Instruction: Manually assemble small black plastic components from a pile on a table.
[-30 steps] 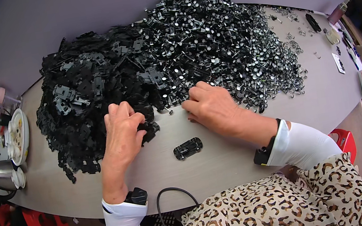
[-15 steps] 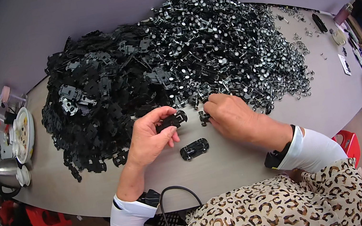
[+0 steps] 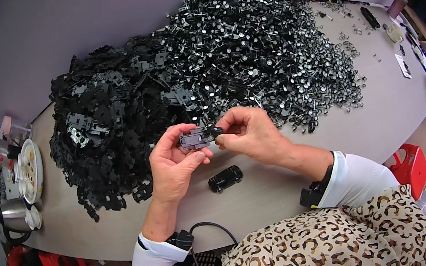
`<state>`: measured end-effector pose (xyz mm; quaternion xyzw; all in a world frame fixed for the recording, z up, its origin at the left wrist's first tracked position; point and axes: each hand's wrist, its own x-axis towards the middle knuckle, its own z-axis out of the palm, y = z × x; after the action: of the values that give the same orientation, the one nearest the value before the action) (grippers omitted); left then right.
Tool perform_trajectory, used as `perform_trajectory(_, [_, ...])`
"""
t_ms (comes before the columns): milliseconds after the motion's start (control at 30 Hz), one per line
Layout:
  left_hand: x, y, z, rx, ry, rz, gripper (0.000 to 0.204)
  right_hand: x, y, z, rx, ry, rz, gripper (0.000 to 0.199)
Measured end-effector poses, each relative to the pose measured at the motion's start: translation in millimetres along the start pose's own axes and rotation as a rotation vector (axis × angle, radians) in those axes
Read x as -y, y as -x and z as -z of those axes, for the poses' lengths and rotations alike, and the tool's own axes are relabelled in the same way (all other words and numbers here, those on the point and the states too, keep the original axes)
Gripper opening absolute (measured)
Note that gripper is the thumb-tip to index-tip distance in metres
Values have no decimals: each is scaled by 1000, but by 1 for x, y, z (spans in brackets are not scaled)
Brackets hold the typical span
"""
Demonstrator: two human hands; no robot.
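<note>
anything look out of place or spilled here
Small loose pieces lie strewn to the right of the wheel heap, apart from it, as if spilled. A shiny silvery part also stands out on the dark heap at left. The grey piece in the left hand shows no obvious damage.

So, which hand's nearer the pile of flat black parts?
Left hand, beside the near-right edge of the pile; right hand is farther right, beyond the held grey part.
</note>
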<state>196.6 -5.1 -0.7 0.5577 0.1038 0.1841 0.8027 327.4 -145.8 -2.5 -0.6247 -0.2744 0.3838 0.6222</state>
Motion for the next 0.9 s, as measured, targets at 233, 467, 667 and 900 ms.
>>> perform_trajectory(233, [7,0,6,-37,33,-48,43,15,4,-11,-129,268,313,12])
perform_trajectory(467, [6,2,-4,79,-322,-170,50,27,3,-12,-34,773,546,9])
perform_trajectory(667, [10,5,-10,28,-312,-143,45,21,-3,-13,-63,852,771,13])
perform_trajectory(900, [9,8,2,-45,-99,191,19,33,-4,16,-107,823,781,21])
